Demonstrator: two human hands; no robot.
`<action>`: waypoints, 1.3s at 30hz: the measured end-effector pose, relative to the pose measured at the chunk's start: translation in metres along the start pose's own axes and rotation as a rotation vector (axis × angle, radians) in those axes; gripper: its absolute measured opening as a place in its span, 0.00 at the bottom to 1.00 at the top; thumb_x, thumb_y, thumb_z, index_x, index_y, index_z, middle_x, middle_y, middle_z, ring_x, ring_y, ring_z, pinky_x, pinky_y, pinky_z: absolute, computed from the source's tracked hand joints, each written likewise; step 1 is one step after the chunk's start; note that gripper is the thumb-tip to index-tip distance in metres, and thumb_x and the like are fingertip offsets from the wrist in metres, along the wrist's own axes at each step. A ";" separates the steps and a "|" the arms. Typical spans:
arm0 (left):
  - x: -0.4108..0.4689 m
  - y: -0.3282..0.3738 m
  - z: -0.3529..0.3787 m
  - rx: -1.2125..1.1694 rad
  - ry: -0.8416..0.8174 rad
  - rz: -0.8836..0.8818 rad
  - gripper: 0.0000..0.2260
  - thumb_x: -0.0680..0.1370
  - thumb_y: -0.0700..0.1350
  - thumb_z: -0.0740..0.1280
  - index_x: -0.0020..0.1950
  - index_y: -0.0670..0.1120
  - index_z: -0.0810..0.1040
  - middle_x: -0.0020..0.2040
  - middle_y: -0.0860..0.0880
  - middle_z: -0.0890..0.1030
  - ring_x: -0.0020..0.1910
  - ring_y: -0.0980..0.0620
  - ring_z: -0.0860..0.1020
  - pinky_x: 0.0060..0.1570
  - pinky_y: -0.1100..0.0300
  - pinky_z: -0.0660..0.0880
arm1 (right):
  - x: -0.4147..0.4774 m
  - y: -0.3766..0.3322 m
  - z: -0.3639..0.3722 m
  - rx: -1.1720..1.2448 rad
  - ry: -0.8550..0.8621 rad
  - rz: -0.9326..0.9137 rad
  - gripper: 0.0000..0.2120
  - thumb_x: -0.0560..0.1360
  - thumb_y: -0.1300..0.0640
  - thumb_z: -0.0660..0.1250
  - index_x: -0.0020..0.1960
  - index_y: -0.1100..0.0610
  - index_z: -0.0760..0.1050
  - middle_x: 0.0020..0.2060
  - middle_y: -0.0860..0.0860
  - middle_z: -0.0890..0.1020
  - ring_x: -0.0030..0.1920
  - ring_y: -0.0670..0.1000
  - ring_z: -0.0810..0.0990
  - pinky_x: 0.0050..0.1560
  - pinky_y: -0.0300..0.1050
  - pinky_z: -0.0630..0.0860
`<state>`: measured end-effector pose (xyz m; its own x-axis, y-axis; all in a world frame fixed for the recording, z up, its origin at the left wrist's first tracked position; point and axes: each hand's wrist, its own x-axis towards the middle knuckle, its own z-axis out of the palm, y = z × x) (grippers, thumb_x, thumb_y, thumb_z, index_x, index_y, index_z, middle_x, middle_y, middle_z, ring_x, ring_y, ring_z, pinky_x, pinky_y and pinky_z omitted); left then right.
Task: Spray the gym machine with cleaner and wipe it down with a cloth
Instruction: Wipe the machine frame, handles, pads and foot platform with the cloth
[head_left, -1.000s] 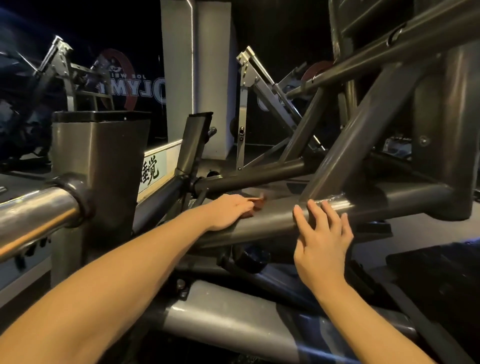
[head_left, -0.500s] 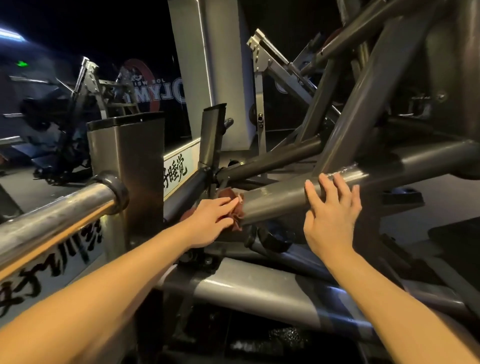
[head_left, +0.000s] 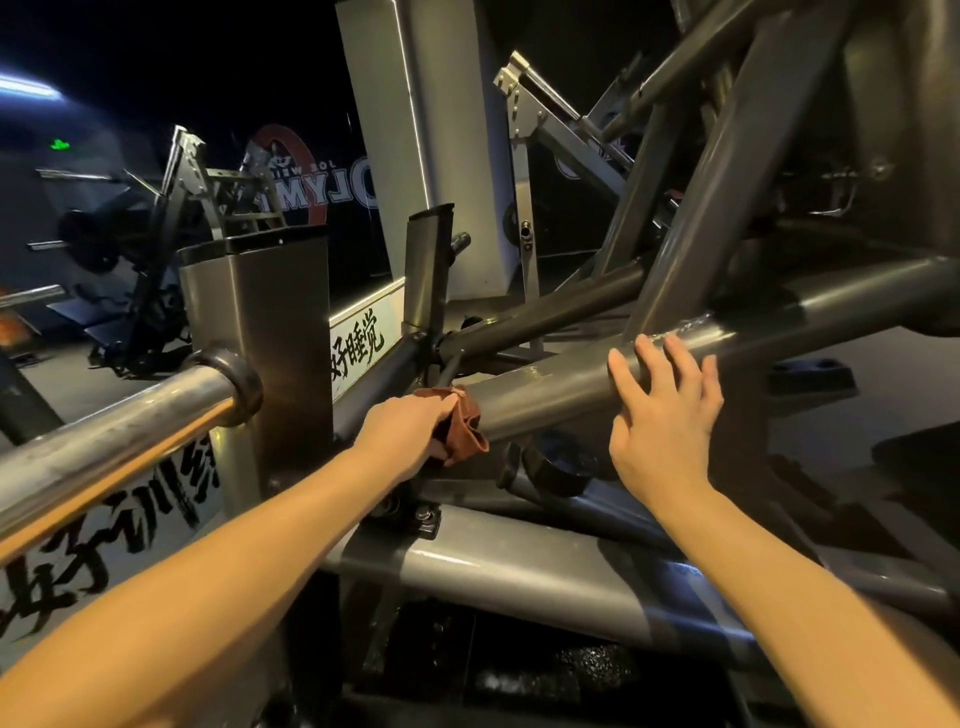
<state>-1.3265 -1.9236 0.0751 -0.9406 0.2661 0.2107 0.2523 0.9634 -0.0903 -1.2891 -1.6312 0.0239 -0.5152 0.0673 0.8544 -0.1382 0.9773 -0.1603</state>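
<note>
A grey steel gym machine fills the view; its thick slanted frame tube (head_left: 550, 395) runs from lower left to upper right across the middle. My left hand (head_left: 405, 428) grips a bunched brown cloth (head_left: 464, 426) against the lower left end of that tube, near the joint. My right hand (head_left: 662, 415) rests on the same tube further right, fingers spread and straight, just below a welded joint. No spray bottle is in view.
A chrome bar (head_left: 119, 431) with a black collar juts in from the left, fixed to a square steel post (head_left: 260, 332). A second fat grey tube (head_left: 519, 571) lies below my arms. Other machines and a white pillar (head_left: 400, 135) stand behind.
My left hand slid the cloth down and left along the tube, from its middle to its lower end. My right hand stayed on the tube. The camera swung left.
</note>
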 end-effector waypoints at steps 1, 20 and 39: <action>0.002 0.005 0.000 -0.033 0.043 0.003 0.28 0.79 0.52 0.72 0.78 0.54 0.69 0.70 0.49 0.77 0.65 0.45 0.77 0.60 0.47 0.74 | 0.000 0.001 0.001 0.000 0.002 -0.004 0.34 0.70 0.63 0.73 0.76 0.54 0.71 0.77 0.58 0.67 0.81 0.62 0.56 0.80 0.68 0.48; -0.014 0.048 0.028 -0.124 0.242 0.009 0.36 0.81 0.61 0.65 0.83 0.51 0.52 0.81 0.46 0.61 0.79 0.43 0.62 0.75 0.43 0.67 | 0.000 -0.001 0.000 -0.011 -0.004 0.003 0.35 0.70 0.62 0.75 0.76 0.54 0.72 0.77 0.58 0.67 0.81 0.61 0.55 0.78 0.70 0.50; 0.006 0.092 0.010 -0.122 0.344 0.115 0.30 0.79 0.57 0.70 0.77 0.49 0.64 0.72 0.48 0.72 0.71 0.47 0.72 0.71 0.49 0.71 | -0.002 0.002 0.004 -0.006 0.003 -0.005 0.35 0.70 0.60 0.74 0.76 0.53 0.71 0.77 0.57 0.67 0.81 0.61 0.55 0.79 0.69 0.49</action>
<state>-1.3108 -1.8342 0.0585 -0.7785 0.3483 0.5221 0.3967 0.9177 -0.0206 -1.2919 -1.6306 0.0203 -0.5121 0.0627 0.8567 -0.1355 0.9789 -0.1526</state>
